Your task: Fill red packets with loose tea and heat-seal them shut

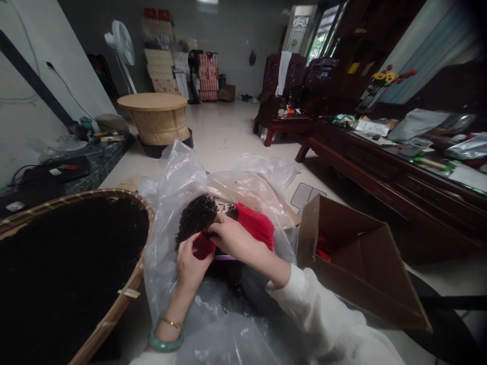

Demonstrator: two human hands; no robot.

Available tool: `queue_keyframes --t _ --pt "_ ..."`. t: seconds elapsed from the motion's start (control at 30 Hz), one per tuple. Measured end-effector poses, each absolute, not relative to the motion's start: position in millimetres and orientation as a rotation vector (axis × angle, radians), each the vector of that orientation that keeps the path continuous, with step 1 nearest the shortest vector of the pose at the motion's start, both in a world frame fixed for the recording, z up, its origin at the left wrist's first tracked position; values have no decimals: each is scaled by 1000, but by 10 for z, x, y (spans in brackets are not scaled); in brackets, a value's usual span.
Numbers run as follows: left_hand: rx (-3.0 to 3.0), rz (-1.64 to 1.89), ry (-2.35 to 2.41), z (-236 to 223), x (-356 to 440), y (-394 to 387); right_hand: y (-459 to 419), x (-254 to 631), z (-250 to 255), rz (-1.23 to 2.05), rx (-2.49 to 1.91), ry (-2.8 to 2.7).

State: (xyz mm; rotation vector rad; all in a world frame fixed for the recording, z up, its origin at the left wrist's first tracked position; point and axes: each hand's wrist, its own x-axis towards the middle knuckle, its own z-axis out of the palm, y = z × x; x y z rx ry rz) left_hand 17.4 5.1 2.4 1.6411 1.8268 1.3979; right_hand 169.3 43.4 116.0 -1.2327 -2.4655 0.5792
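My left hand [190, 266] is closed around a small red packet [203, 247], its mouth facing up. At that mouth, my right hand [233, 236] has its fingers pinched together; what lies between them is mostly hidden, though a little dark matter shows at the fingertips. Just beyond is a heap of dark, twisted dried leaves, like loose tea [196, 217]. A row of red packets [258, 225] stands pressed together to the right of the heap, partly behind my right forearm. Clear plastic sheeting [163, 238] surrounds the heap and packets.
A large round woven tray [150, 215] full of dark leaves stands at left. An open cardboard box [365, 253] with red items inside is at right. Ahead are a round wooden-topped table [152, 101], a wire rack [307, 194] on the floor and a long dark wooden table [350, 152].
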Motion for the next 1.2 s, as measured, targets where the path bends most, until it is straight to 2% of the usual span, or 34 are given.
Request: queue_keyframes --t 0.27,0.5,0.83,0.97,1.1,1.2 --pt "1815 1342 1886 -3 163 48 378 1674 1228 551 -1306 -2642" --pt "1980 1352 1775 -18 146 64 318 1591 1231 320 -1363 -2795" --pt "2097 1376 1629 -50 67 66 369 1631 1197 321 -1421 -2697" --pt "2041 1300 1554 -53 -10 71 405 1699 1142 424 -1333 -2685" --pt "1901 1296 1548 -27 -51 66 620 1789 1086 741 -1064 -2509" --pt "1824 1337 1560 -8 -48 60 916 1834 1007 785 -1285 -2353"
